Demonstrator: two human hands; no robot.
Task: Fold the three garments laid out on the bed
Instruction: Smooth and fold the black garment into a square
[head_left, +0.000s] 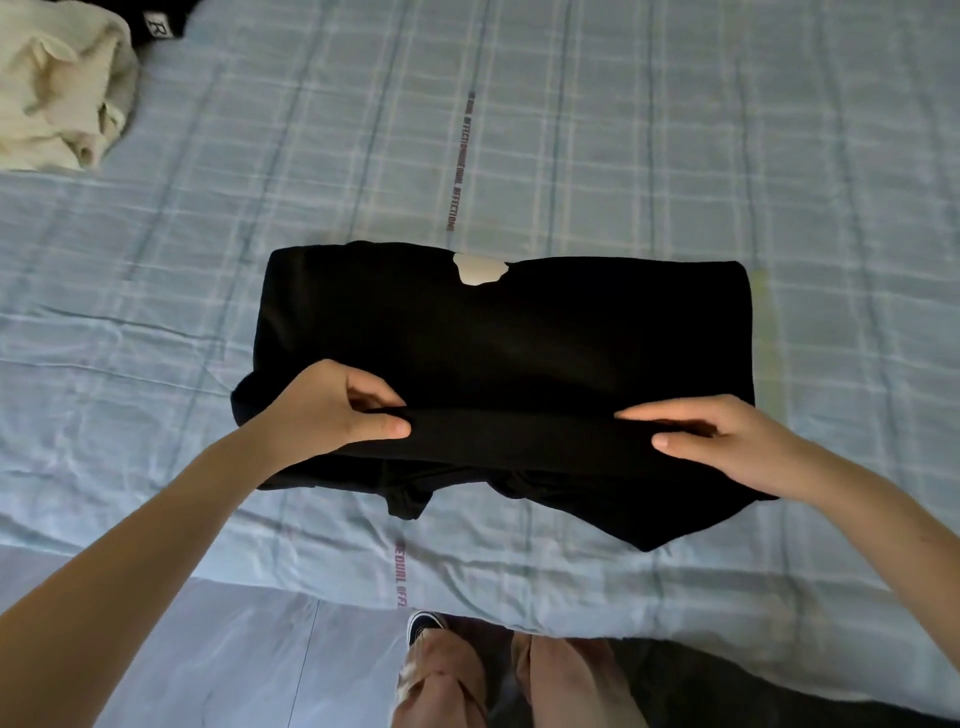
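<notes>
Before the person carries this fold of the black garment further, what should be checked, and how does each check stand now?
1. Left hand pinches the black garment at its raised near fold: ok.
2. Right hand pinches the same fold: ok.
3. Far half lies flat on the blue plaid sheet: ok.
4. Layers under the fold lie neat: not ok, bunched, one corner pokes out.
5. Cream garment lies apart from it: ok.
6. Dark garment at the top edge is folded: cannot tell.
</notes>
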